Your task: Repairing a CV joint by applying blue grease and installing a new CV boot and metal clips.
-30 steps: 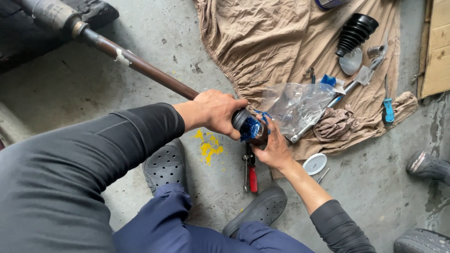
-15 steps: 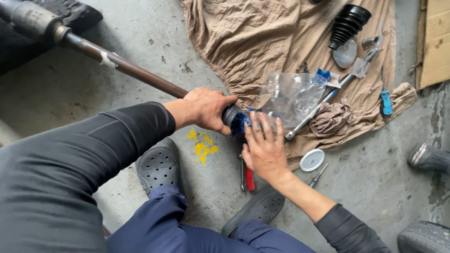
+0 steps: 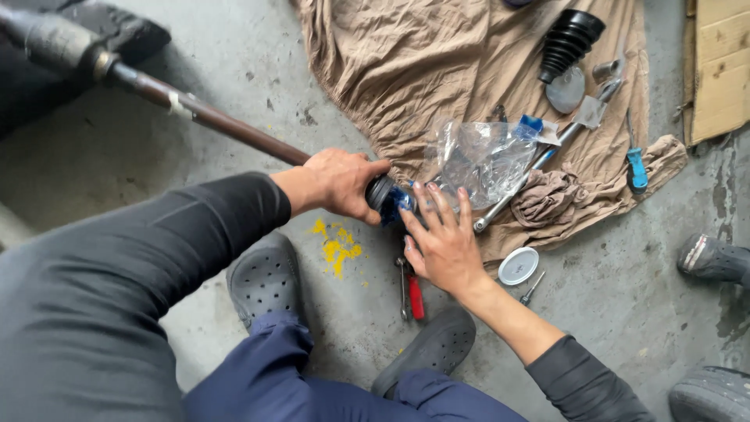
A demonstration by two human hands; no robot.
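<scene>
My left hand point(image 3: 337, 184) grips a long rusty drive shaft point(image 3: 205, 116) near its lower end, where a dark joint smeared with blue grease point(image 3: 389, 198) sticks out past my fingers. My right hand point(image 3: 441, 241) is spread flat, fingers apart, its fingertips resting against the greasy joint end and the edge of a crumpled clear plastic bag point(image 3: 484, 160). The shaft runs up to the top left, where a thicker grey joint point(image 3: 48, 37) sits.
A tan cloth point(image 3: 422, 70) on the concrete floor carries a black rubber boot point(image 3: 569, 41), a long metal tool point(image 3: 539, 160) and a blue-handled screwdriver point(image 3: 634, 168). Red-handled pliers point(image 3: 412, 291), a white lid point(image 3: 518, 266), my grey clogs point(image 3: 266, 275) and another person's shoe point(image 3: 712, 258) lie nearby.
My right hand has let go of the joint end and opened flat, fingers spread. My left hand keeps its grip on the shaft.
</scene>
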